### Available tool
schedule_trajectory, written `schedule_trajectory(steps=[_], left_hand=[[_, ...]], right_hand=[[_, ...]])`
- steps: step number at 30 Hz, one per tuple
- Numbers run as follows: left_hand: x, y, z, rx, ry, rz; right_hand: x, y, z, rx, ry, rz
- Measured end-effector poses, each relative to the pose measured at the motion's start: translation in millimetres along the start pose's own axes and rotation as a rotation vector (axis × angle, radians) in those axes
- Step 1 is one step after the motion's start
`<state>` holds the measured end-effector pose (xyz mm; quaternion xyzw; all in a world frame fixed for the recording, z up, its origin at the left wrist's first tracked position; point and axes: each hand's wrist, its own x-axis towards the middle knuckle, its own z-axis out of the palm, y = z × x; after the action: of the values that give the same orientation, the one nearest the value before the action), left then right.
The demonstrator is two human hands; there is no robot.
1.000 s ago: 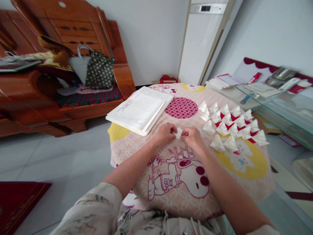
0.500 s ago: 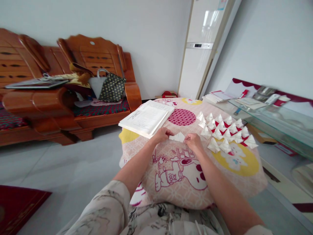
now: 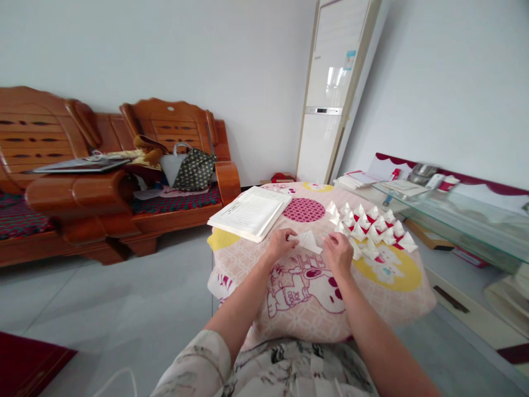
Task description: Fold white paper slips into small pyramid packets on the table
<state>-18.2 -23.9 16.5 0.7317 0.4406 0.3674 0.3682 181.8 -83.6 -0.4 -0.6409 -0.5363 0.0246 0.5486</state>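
Observation:
A small white folded paper piece [image 3: 309, 241] lies on the pink cartoon-printed tablecloth [image 3: 314, 298] between my hands. My left hand [image 3: 281, 242] pinches its left corner with curled fingers. Just right of the paper, my right hand [image 3: 338, 255] rests on the cloth with fingers bent down; I cannot see whether it still touches the paper. Several finished folded paper pieces [image 3: 370, 229], white with red, sit in rows to the right of my right hand.
A stack of white printed sheets [image 3: 250, 212] lies at the table's far left. A glass-topped cabinet [image 3: 458, 212] with papers and boxes stands on the right, a wooden sofa [image 3: 103, 182] with a bag [image 3: 190, 168] on the left, a tall white air conditioner [image 3: 330, 94] behind.
The camera has tilted up, so the table and hands look farther off. My hands have drawn apart, and the paper piece now shows wider between them.

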Motion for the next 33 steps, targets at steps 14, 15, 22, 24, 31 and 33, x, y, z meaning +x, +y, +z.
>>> schedule_trajectory(steps=[14,15,22,24,31,33], left_hand=[[-9,5,14.8,-0.646,0.116,-0.156],[-9,5,14.4,-0.642,0.142,-0.174],[-15,11,13.1,-0.687,0.076,-0.150],[-16,12,15.7,-0.701,-0.021,-0.118],[-17,10,23.5,-0.695,-0.111,-0.147],[-19,11,24.3,-0.667,-0.153,-0.163]], right_hand=[[-24,-22,-4,0.630,-0.597,0.498],[-24,-22,-4,0.634,-0.596,0.508],[-17,-21,-7,0.816,-0.560,0.636],[-17,-21,-9,0.856,-0.595,0.621],[-19,-20,-7,0.906,-0.653,0.599],[-19,-21,-4,0.927,-0.586,0.635]])
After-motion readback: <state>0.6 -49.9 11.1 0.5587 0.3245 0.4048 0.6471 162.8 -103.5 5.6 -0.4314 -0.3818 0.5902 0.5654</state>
